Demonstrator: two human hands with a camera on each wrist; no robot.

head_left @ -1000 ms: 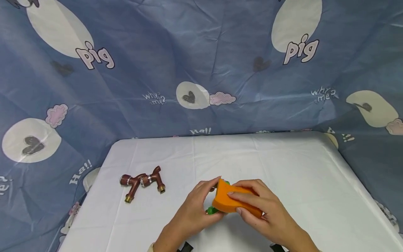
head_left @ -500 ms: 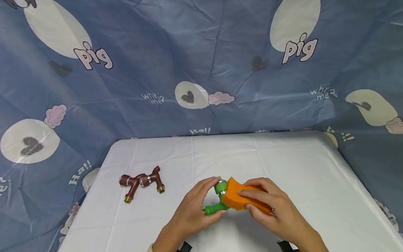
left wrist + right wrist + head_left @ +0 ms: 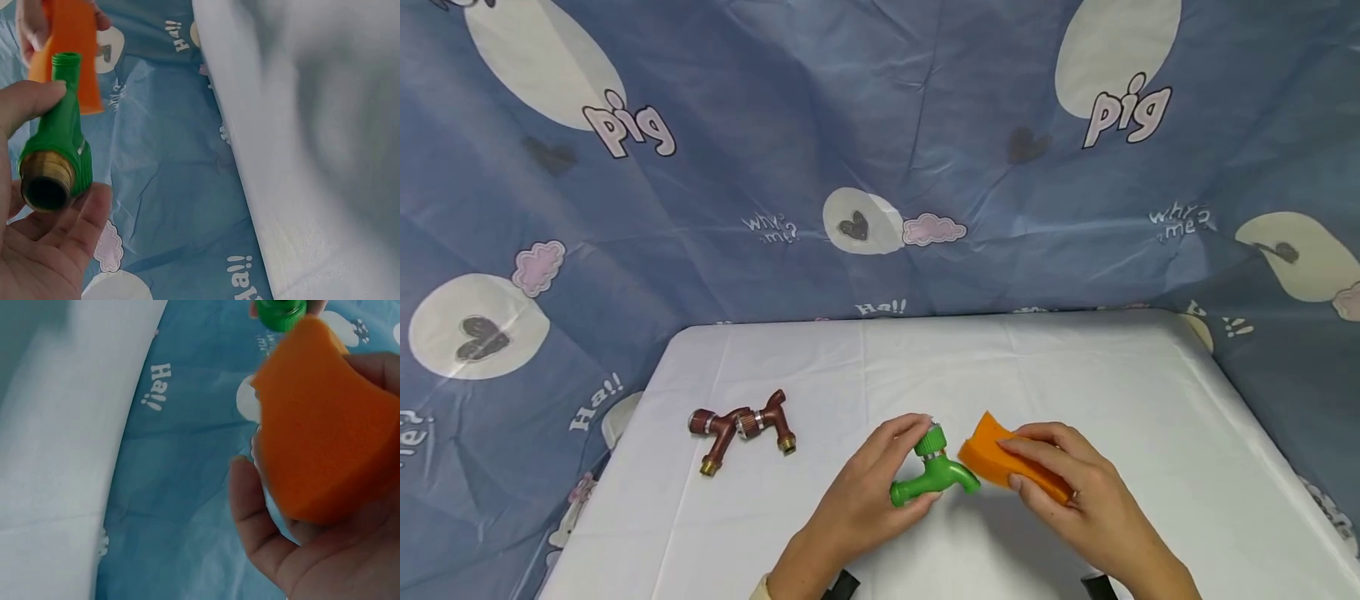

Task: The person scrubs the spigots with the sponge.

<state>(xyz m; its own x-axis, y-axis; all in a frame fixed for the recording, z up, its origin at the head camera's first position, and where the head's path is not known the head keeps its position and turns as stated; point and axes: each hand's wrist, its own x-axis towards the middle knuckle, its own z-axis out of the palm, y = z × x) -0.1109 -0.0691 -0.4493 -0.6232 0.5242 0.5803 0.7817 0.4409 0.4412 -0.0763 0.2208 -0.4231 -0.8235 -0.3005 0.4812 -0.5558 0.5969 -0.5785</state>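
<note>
The left hand (image 3: 868, 500) curls its grip around the green tap (image 3: 934, 477), holding it just above the table (image 3: 1075, 383) near the front edge. Just right of the green tap, the right hand (image 3: 1075, 500) pinches the orange sponge (image 3: 1000, 460), thumb under, fingers on top. Farther left of the green tap lie two brown taps (image 3: 741, 427) on the white cloth. Behind hangs a blue printed sheet (image 3: 880, 150).

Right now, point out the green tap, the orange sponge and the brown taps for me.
green tap (image 3: 934, 475), head view, on its body below the knob.
orange sponge (image 3: 985, 450), head view, on its exposed near corner.
brown taps (image 3: 741, 427), head view, where the pair meet.
</note>
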